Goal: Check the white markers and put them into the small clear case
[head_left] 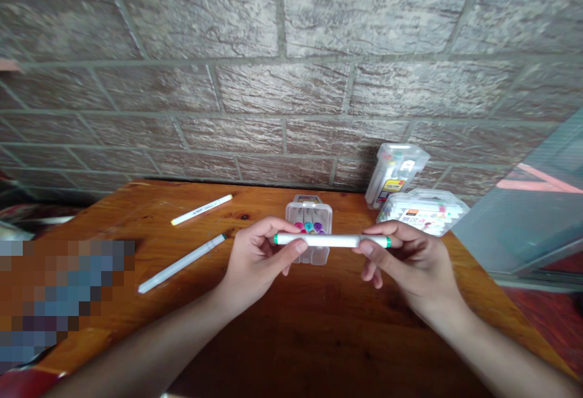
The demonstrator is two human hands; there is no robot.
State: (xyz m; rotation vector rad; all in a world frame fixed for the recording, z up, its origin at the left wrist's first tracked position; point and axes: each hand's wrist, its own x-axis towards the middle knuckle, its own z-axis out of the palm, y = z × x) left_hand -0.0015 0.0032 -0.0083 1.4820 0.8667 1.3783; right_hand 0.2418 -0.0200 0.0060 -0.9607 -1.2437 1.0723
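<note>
A white marker (334,240) with green ends is held level between both hands, above the table. My left hand (255,258) pinches its left part between thumb and fingers. Near its other end, my right hand (410,258) grips it the same way, with lower fingers curled beneath. Behind the marker, a clear plastic case (310,211) lies on the table with several markers in it, pink, teal and purple ends showing; the held marker and my left fingers cover part of it.
On the wooden table (273,337), a yellow-ended marker (201,209) and a dark-ended marker (182,263) lie to the left. At the back right stand an upright clear marker case (395,176) and a wider marker case (423,211). A brick-patterned wall (255,88) rises behind the table.
</note>
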